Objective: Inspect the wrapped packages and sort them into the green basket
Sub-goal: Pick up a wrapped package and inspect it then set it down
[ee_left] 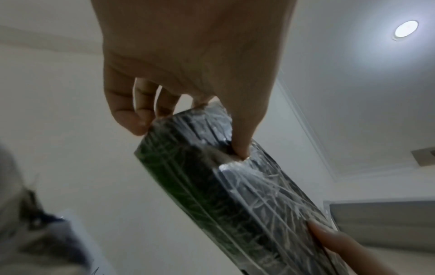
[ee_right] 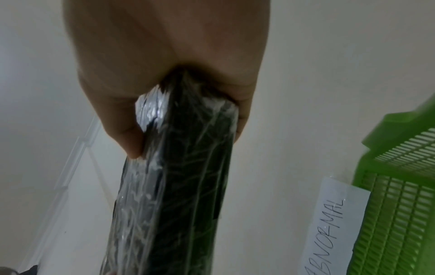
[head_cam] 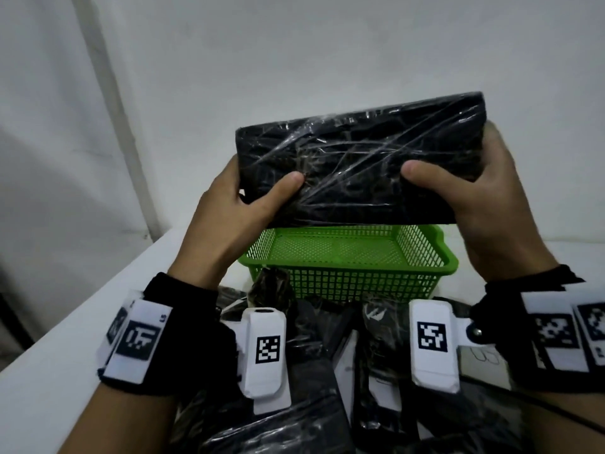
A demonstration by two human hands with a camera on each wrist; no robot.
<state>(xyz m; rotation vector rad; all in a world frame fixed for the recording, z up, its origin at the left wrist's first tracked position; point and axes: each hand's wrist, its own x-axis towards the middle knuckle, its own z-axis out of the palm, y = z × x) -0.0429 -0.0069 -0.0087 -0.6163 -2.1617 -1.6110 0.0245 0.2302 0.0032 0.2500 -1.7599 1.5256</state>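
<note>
A flat black package [head_cam: 357, 158] wrapped in clear film is held up in the air, above the far side of the green basket [head_cam: 425, 270]. My left hand [head_cam: 235, 204] grips its left end, thumb on the near face, and my right hand [head_cam: 484, 191] grips its right end the same way. In the left wrist view the package [ee_left: 235, 186] runs away from my left hand [ee_left: 188, 74], fingers curled behind it. The right wrist view shows the package [ee_right: 183, 176] edge-on, clamped in my right hand [ee_right: 164, 74]. The green basket [ee_right: 400, 186] holds nothing that I can see.
Several more black wrapped packages [head_cam: 294, 404] lie heaped on the white table [head_cam: 65, 322] below my wrists, in front of the basket. A paper label reading ABNORMAL [ee_right: 334, 227] lies beside the basket. A white wall stands behind.
</note>
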